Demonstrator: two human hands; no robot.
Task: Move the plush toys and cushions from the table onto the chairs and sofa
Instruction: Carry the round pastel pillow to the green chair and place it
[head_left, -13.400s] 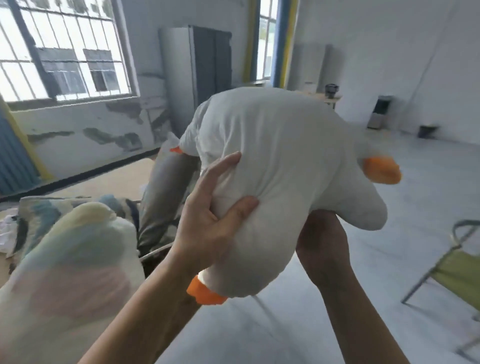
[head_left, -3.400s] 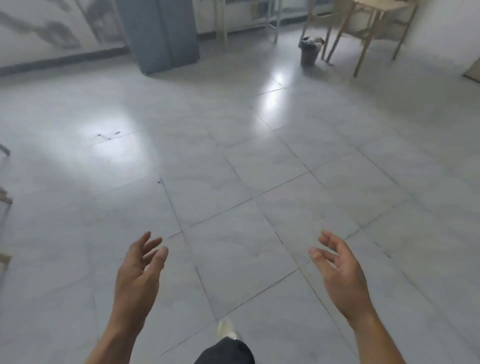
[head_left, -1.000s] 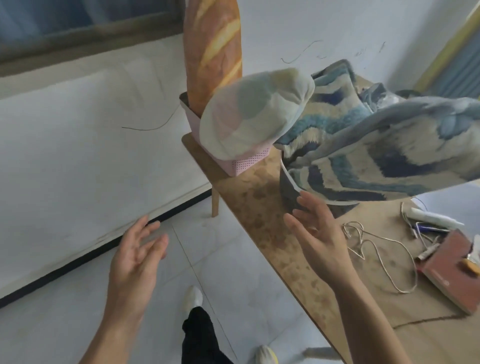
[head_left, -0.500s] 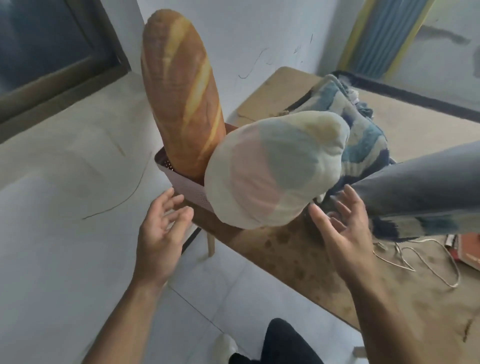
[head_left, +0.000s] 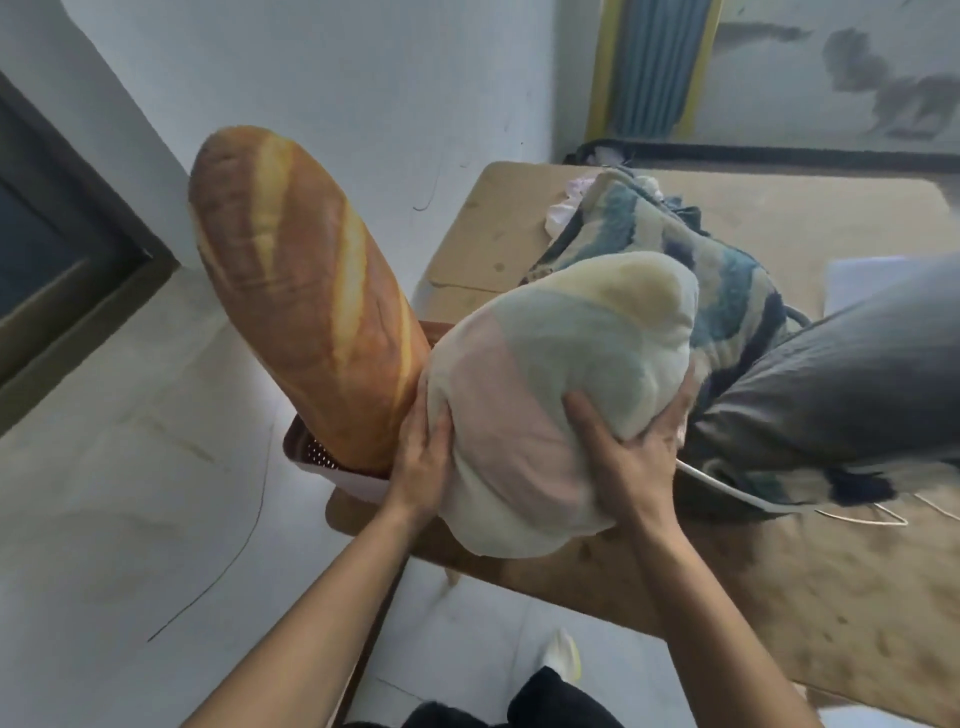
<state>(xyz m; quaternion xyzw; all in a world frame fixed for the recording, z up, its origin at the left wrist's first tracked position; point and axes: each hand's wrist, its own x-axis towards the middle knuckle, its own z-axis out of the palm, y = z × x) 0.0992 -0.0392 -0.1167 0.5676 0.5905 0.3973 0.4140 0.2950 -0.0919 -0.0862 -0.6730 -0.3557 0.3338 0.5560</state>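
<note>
A round pastel cushion (head_left: 550, 374), pink, pale green and cream, sits at the near corner of the wooden table (head_left: 841, 587). My left hand (head_left: 421, 462) presses its left side and my right hand (head_left: 628, 457) grips its lower right, fingers sunk into the fabric. A long bread-shaped plush (head_left: 301, 291) stands upright in a pink perforated basket (head_left: 332, 465) just left of the cushion. Behind the cushion lies a blue and cream patterned cushion (head_left: 727, 270), and a grey cushion (head_left: 841, 384) juts out at the right.
A white cable (head_left: 737, 493) trails over the table under the grey cushion. A white wall rises at the left with a dark window frame (head_left: 67, 291). Tiled floor and my shoe (head_left: 563, 657) show below the table edge.
Both hands have closed in from open air onto the pastel cushion, one on each side. The view has moved closer to the table corner.
</note>
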